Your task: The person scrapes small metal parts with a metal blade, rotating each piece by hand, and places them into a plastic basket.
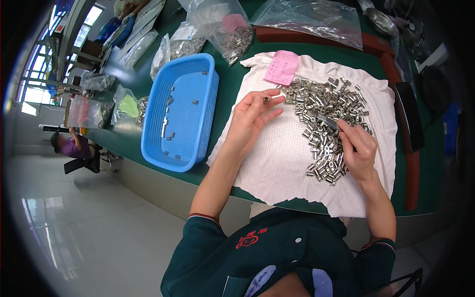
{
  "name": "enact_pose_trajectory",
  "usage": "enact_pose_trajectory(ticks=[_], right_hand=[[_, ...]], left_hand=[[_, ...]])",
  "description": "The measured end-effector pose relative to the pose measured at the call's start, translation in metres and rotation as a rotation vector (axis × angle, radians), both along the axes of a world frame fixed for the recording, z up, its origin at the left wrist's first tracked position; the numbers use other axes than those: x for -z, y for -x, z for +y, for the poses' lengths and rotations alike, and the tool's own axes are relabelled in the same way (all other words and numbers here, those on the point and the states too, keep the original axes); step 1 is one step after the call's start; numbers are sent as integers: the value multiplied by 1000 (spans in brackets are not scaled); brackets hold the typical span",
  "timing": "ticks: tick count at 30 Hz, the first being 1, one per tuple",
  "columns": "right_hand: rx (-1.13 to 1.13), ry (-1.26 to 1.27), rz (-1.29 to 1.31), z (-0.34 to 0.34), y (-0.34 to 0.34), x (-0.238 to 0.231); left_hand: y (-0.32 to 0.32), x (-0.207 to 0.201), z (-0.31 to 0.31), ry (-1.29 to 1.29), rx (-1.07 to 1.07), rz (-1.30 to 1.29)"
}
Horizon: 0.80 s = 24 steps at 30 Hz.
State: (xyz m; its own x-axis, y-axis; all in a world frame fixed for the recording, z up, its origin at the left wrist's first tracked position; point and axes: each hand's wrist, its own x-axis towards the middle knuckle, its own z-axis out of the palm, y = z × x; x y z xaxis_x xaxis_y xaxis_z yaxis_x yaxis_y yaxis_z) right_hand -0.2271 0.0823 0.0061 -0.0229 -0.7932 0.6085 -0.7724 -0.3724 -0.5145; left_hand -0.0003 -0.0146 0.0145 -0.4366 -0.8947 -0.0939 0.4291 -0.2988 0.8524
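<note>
Between the thumb and fingers of my left hand (251, 116) is a small metal sleeve (266, 100), its open end showing. My right hand (360, 148) grips a flat grey metal tool that looks like tweezers (326, 121), its tip over a heap of small shiny metal sleeves (329, 148). The heap lies on a white dotted cloth (277, 168). To the left of my left hand stands a blue plastic basket (210, 114) with several of the same small parts scattered on its bottom.
A pink paper slip (282, 68) lies at the cloth's far edge. Bags of metal parts (237, 42) and a clear plastic bag (311, 20) lie behind. A red-brown raised edge (412, 183) and a black phone (408, 116) are at right. Far left, a person (76, 147) sits.
</note>
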Motion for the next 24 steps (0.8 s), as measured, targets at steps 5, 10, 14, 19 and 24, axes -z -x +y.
enact_pose_trajectory(ticks=[5, 10, 14, 19, 24], right_hand=[[6, 15, -9, 0, 1, 1], [-5, 15, -13, -1, 1, 1], [4, 27, 0, 0, 2, 1], [9, 17, -6, 0, 1, -1], [12, 11, -1, 1, 1, -2]], left_hand=[[2, 1, 3, 262, 25, -65], [1, 9, 2, 115, 112, 88], [0, 22, -1, -214, 248, 265], [1, 22, 1, -277, 285, 309], [2, 20, 0, -284, 263, 271]])
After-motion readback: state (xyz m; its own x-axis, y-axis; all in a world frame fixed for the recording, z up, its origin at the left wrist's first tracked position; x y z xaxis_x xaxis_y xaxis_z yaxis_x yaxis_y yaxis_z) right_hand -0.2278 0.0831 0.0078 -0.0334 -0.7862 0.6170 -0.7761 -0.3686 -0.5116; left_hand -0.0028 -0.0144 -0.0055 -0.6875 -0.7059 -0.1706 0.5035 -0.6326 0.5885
